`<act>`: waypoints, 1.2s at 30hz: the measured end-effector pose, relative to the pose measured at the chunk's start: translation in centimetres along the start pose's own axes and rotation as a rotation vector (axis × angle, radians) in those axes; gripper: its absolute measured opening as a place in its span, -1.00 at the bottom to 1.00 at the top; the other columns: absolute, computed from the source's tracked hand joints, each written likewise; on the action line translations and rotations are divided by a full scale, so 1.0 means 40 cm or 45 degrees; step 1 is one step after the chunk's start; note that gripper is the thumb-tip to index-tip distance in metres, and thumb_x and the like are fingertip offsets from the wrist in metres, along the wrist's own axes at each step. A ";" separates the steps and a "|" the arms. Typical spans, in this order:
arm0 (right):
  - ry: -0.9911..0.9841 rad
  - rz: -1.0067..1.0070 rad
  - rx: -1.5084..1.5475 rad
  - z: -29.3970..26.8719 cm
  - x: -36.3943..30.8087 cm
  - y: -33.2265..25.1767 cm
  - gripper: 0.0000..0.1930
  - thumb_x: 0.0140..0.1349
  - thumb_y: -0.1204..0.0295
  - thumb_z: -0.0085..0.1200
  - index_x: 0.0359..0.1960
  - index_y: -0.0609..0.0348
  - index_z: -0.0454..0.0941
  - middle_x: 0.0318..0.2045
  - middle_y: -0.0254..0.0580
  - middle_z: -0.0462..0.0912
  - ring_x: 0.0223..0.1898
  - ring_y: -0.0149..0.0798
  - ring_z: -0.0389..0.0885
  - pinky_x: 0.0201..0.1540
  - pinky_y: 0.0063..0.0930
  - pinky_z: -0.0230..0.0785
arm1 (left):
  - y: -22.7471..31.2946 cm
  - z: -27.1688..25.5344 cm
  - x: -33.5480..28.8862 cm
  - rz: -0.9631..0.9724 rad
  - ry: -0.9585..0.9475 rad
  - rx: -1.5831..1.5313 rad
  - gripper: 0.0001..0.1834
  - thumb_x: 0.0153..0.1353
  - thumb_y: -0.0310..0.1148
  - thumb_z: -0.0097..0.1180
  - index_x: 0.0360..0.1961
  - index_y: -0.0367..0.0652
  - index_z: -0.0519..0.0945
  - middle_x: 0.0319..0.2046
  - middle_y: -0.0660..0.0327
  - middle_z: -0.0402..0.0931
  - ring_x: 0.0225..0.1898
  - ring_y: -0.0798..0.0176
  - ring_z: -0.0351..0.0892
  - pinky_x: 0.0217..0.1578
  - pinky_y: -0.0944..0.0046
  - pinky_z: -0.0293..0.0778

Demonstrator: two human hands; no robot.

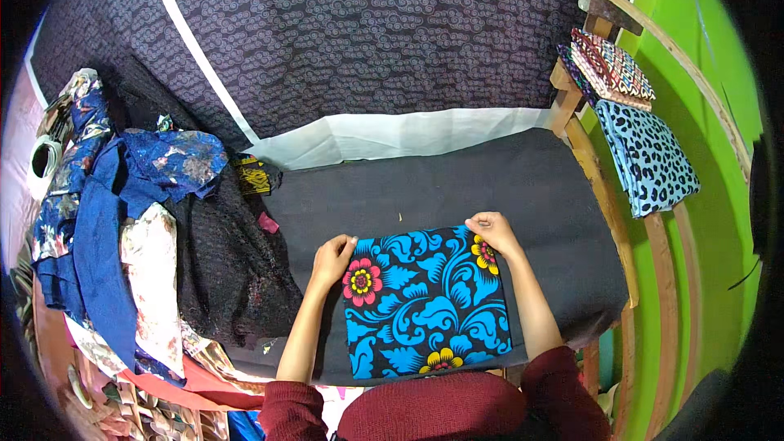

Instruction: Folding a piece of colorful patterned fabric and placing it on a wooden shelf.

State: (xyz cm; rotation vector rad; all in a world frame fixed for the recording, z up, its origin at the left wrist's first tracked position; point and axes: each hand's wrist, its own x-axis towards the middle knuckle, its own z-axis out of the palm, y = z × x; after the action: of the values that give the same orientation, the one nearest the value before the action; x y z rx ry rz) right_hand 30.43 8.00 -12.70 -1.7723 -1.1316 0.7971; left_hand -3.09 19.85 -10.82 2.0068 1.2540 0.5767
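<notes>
Both hands, left hand (332, 260) and right hand (492, 233), pinch the folded floral cloth (425, 302) (a smooth rectangle).

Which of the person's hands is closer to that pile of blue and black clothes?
Left. The left hand rests on the floral cloth's near-left corner, right beside the clothes pile; the right hand sits at the opposite corner.

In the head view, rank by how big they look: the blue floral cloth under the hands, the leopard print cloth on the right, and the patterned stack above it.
1. blue floral cloth
2. leopard print cloth, though farther away
3. patterned stack
</notes>
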 end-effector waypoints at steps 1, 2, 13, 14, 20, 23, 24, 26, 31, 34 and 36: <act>-0.020 0.057 0.062 -0.007 -0.003 0.001 -0.71 0.10 0.24 0.17 -0.46 0.29 0.59 -0.55 -0.22 0.62 -0.40 -0.42 0.58 -0.31 -0.51 0.38 | 0.014 -0.002 0.000 -0.065 -0.024 0.017 -0.65 0.19 -0.12 0.01 -0.37 -0.23 0.58 -0.57 0.06 0.51 -0.51 0.14 0.53 -0.40 0.23 0.38; -0.014 0.045 0.059 -0.013 -0.002 0.005 -0.71 0.10 0.24 0.17 -0.46 0.29 0.59 -0.55 -0.22 0.62 -0.40 -0.42 0.58 -0.31 -0.51 0.38 | 0.011 -0.002 0.003 -0.055 -0.016 0.014 -0.65 0.19 -0.12 0.01 -0.37 -0.23 0.58 -0.57 0.06 0.51 -0.51 0.14 0.53 -0.40 0.23 0.38; -0.064 -0.639 -0.990 0.093 -0.197 -0.300 -0.56 0.21 0.26 -0.08 0.13 0.07 0.35 0.19 0.02 0.26 0.24 0.03 0.15 0.21 -0.06 0.04 | 0.233 0.000 -0.206 0.566 0.206 0.619 -0.53 0.15 -0.25 0.00 0.10 -0.13 0.38 0.15 0.03 0.24 0.19 -0.04 0.19 0.14 -0.07 0.09; -0.100 -0.710 -1.041 0.130 -0.235 -0.321 -0.53 0.22 0.20 -0.09 0.16 0.05 0.31 0.21 -0.01 0.23 0.27 0.03 0.11 0.22 0.04 -0.02 | 0.251 0.018 -0.219 0.558 0.185 0.698 -0.51 0.16 -0.18 -0.04 0.12 -0.10 0.37 0.20 0.06 0.20 0.25 -0.03 0.10 0.17 -0.12 0.01; -0.185 -0.488 -1.071 0.128 -0.207 -0.171 -0.47 0.22 -0.01 -0.20 0.18 -0.10 0.31 0.25 -0.21 0.21 0.31 -0.07 0.04 0.27 0.14 -0.24 | 0.136 0.076 -0.203 0.079 0.203 0.650 -0.36 0.14 0.07 -0.10 0.15 -0.13 0.33 0.20 0.05 0.21 0.27 -0.09 0.04 0.18 -0.31 -0.15; -0.047 -0.078 -0.952 0.019 -0.185 -0.110 -0.45 0.27 -0.01 -0.33 0.16 0.04 0.32 0.25 -0.20 0.22 0.32 -0.07 0.02 0.30 -0.02 -0.23 | 0.080 0.069 -0.205 0.024 0.402 0.592 -0.36 0.17 0.06 -0.14 0.06 -0.29 0.39 0.09 -0.04 0.34 0.22 -0.10 0.17 0.20 -0.26 -0.16; -0.030 -0.024 -0.907 -0.012 -0.183 -0.080 -0.44 0.29 -0.01 -0.37 0.13 0.10 0.35 0.23 -0.16 0.24 0.32 -0.06 0.02 0.31 -0.09 -0.22 | 0.079 0.064 -0.200 0.030 0.408 0.587 -0.36 0.17 0.06 -0.14 0.06 -0.29 0.39 0.09 -0.04 0.34 0.22 -0.10 0.17 0.20 -0.26 -0.16; -0.021 -0.006 -0.881 -0.031 -0.203 -0.082 -0.45 0.29 0.01 -0.37 0.10 0.14 0.38 0.21 -0.08 0.26 0.31 -0.03 0.04 0.32 -0.13 -0.21 | 0.074 0.038 -0.184 -0.140 0.363 0.709 -0.42 0.21 0.04 -0.19 -0.04 -0.27 0.50 0.05 -0.04 0.39 0.21 -0.11 0.18 0.20 -0.28 -0.20; -0.067 0.134 -0.573 -0.036 -0.235 -0.137 -0.41 0.26 0.01 -0.27 0.05 0.30 0.40 0.14 0.21 0.29 0.28 0.07 0.07 0.31 -0.12 -0.20 | 0.069 -0.054 -0.148 -0.156 -0.052 0.419 -0.34 0.09 0.28 -0.16 -0.28 -0.10 0.66 0.05 0.02 0.41 0.20 -0.20 0.17 0.19 -0.36 -0.34; -0.031 -0.031 -0.685 -0.010 -0.240 -0.080 -0.35 0.21 -0.03 -0.17 0.09 0.35 0.33 0.15 0.28 0.26 0.28 0.12 0.05 0.32 -0.09 -0.23 | 0.077 -0.057 -0.151 -0.030 -0.216 0.375 -0.23 -0.15 0.31 0.12 -0.10 -0.12 0.57 0.13 -0.01 0.32 0.25 -0.17 0.08 0.19 -0.37 -0.40; -0.063 0.052 -0.516 0.004 -0.258 -0.134 -0.32 0.15 0.07 0.02 0.15 0.38 0.20 0.18 0.25 0.23 0.27 0.06 0.10 0.31 -0.13 -0.19 | 0.019 -0.046 -0.169 -0.023 -0.126 0.314 -0.20 -0.18 0.27 0.17 -0.06 -0.17 0.53 0.12 -0.03 0.32 0.26 -0.18 0.05 0.19 -0.36 -0.40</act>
State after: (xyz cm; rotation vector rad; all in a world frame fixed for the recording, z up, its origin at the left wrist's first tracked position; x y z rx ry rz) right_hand 24.35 -0.28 -7.28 -2.1218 -1.3660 0.6706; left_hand -6.82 14.12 -9.07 2.1938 1.3348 0.3219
